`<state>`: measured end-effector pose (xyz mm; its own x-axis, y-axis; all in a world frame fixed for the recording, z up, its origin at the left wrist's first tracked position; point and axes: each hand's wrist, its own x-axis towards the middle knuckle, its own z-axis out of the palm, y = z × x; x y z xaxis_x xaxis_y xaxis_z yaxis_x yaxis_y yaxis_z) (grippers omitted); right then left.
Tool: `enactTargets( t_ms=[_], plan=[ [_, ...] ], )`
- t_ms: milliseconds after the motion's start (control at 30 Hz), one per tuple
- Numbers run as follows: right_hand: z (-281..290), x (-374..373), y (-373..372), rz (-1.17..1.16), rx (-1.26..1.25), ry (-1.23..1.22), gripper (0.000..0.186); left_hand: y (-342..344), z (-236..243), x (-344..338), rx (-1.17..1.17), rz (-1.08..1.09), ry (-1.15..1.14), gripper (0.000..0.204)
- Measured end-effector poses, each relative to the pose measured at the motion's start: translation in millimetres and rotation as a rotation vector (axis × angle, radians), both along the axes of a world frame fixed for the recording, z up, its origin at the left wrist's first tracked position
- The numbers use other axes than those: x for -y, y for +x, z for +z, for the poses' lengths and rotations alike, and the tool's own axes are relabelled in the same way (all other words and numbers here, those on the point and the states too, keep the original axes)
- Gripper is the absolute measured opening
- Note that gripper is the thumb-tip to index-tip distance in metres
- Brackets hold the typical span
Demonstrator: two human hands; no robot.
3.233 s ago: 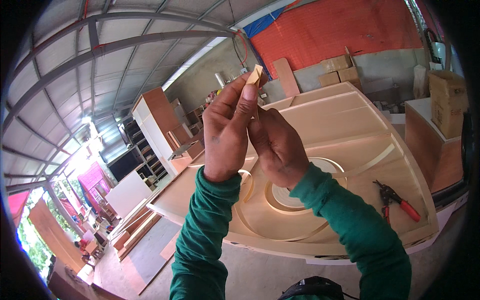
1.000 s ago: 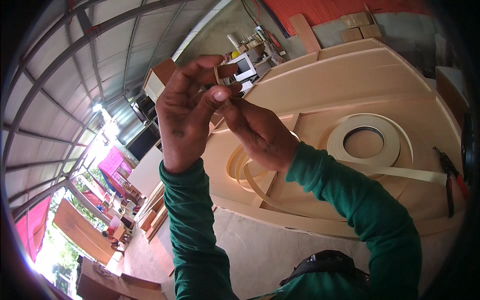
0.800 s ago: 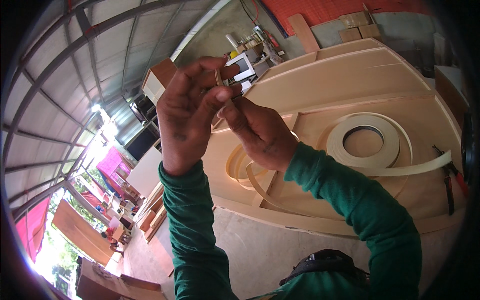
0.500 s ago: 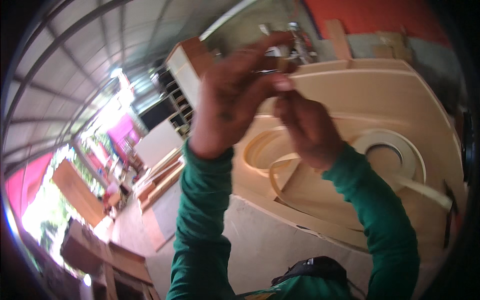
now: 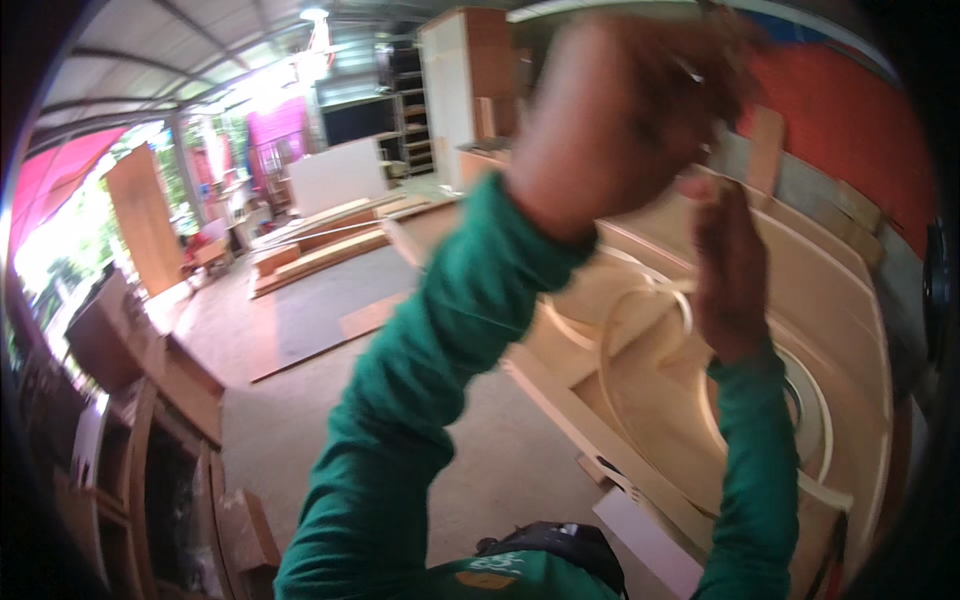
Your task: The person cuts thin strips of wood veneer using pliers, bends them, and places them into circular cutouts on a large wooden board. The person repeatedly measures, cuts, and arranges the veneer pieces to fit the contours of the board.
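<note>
Both hands are raised close to the camera, blurred, over a large pale framed wooden panel (image 5: 850,400). My left hand (image 5: 625,125) is uppermost; its fingers are smeared by motion. My right hand (image 5: 727,265) is just below and right of it, fingers drawn together near the left hand's fingertips; anything held there is too blurred to name. Loose cream banding (image 5: 604,370) curls on the panel beside and below my right hand. A roll of banding (image 5: 812,420) lies partly behind my right sleeve, with pliers (image 5: 832,570) barely visible at the lower right.
Stacked boards (image 5: 330,262) and flat sheets (image 5: 315,305) lie on the concrete floor (image 5: 360,440) to the left. Wooden carcasses (image 5: 150,460) line the lower left. A tall cabinet (image 5: 450,100), a white board (image 5: 335,180) and an upright plywood sheet (image 5: 145,220) stand behind.
The view has swung left, bringing more floor and lumber into sight. Both hands have risen and shifted right in the picture, my left hand higher above my right, and have become blurred.
</note>
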<state>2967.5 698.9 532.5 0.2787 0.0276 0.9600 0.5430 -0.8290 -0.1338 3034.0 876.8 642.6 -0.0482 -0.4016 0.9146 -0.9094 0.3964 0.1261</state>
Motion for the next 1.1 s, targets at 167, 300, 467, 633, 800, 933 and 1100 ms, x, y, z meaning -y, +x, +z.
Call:
enactTargets(
  t_ms=[167,300,467,633,800,933,1100],
  plan=[
    [-10,11,14,-0.123,-0.099,0.011,0.014,13,44,-22,-0.090,0.172,-0.171,0.048],
    [-25,13,16,-0.102,-0.220,0.042,0.012,21,50,-41,-0.058,0.218,-0.288,0.052],
    [-62,18,-2,-0.146,-0.435,-0.023,0.022,82,78,-85,-0.280,0.384,-0.340,0.046],
    [-100,30,-48,-0.281,-0.576,-0.098,0.019,174,79,-172,-0.246,0.379,-0.082,0.052],
    [-118,53,-106,-0.448,-0.600,-0.263,0.022,246,51,-266,0.366,1.231,0.013,0.049],
    [-130,73,-141,-0.520,-0.579,-0.312,0.021,293,-1,-334,0.242,1.129,0.056,0.052],
    [-148,86,-168,-0.513,-0.584,-0.293,0.021,324,-56,-410,0.755,1.421,0.330,0.056]
  ],
)
